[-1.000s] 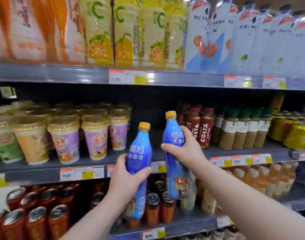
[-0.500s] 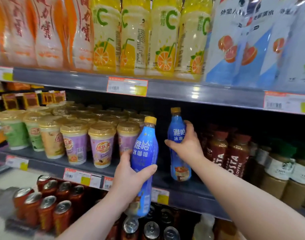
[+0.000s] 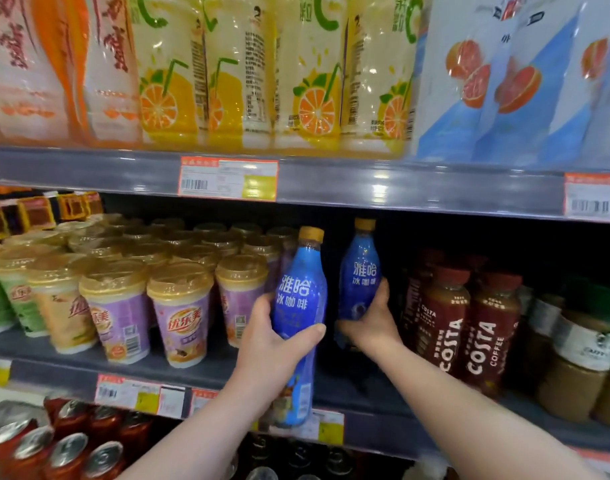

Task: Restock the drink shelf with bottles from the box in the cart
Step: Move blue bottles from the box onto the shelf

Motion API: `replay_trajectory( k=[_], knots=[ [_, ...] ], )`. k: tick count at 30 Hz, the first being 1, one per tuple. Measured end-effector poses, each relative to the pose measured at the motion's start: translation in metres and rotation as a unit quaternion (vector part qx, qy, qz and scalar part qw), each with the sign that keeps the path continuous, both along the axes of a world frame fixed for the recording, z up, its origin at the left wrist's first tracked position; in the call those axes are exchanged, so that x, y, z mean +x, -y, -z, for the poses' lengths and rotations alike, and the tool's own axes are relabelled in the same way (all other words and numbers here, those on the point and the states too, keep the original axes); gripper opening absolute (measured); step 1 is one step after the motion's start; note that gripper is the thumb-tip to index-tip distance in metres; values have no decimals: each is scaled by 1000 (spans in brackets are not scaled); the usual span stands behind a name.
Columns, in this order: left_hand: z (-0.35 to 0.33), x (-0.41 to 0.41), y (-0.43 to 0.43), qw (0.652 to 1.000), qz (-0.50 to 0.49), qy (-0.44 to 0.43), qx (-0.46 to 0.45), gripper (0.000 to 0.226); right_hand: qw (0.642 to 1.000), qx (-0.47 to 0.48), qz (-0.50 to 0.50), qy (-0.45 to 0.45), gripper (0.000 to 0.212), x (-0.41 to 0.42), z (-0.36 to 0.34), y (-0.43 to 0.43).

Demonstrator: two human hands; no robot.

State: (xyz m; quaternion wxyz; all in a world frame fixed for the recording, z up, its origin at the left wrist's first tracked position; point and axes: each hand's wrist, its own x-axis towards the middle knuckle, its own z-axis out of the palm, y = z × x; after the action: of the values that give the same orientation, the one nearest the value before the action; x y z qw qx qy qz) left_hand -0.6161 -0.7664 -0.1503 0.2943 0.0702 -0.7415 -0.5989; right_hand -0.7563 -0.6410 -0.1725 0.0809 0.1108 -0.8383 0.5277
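Left hand [image 3: 274,355] grips a blue bottle [image 3: 298,306] at its waist, upright, base hanging in front of the shelf edge [image 3: 366,434]. Right hand [image 3: 369,322] clasps a second blue bottle [image 3: 360,271] deeper in the gap. Cups [image 3: 180,306] left of the left hand, Costa bottles [image 3: 470,327] just right of the right.

Grey mid shelf [image 3: 179,370]: lidded cups [image 3: 180,317] left, Costa bottles [image 3: 483,337] right, gap btwn.
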Motion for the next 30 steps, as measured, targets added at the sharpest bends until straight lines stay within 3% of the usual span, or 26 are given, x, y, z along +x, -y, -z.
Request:
replay_trajectory(
  k=[4, 6, 11, 16, 30],
  knots=[
    [-5, -14, 2, 999, 37, -3, 30, 65, 999, 25, 22, -8, 74, -9, 7, -5],
    [-7, -19, 5, 998, 53, -10, 36, 68, 999, 20, 33, -7, 65, -18, 4, -4],
    [-10, -33, 13, 998, 62, -14, 30, 68, 997, 40, 71, 1, 85, -39, -4, 1],
    [-3, -62, 12, 999, 32, -19, 8, 52, 995, 50, 83, 27, 72, -47, -3, 8],
    [11, -159, 1, 993, -34, -16, -108, 82, 993, 89, 69, 30, 63, -46, 1, 3]
  ],
)
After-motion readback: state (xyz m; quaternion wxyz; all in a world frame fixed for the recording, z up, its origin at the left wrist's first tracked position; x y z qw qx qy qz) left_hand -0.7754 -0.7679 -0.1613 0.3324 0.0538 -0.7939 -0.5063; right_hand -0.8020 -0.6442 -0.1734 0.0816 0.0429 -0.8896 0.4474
